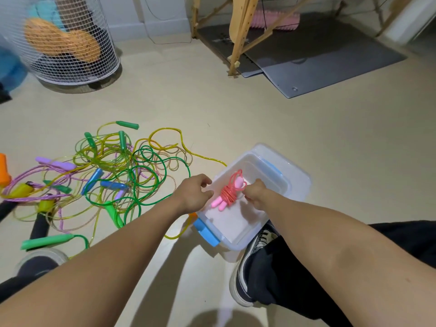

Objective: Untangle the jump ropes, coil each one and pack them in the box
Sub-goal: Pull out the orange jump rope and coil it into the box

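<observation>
Two loosely curled hands, left hand (197,193) and right hand (256,193), flank the coiled pink rope (230,192) in the box (295,182).

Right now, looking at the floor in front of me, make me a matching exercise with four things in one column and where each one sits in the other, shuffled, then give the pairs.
Things
1. pink jump rope
2. tangled ropes
3. wire basket
4. grey mat

Places
A. far left, by the wall
B. coiled, inside the clear box
C. far right, under the wooden frame
D. spread on the floor, left of the box

Pairs: 1-B, 2-D, 3-A, 4-C
</observation>
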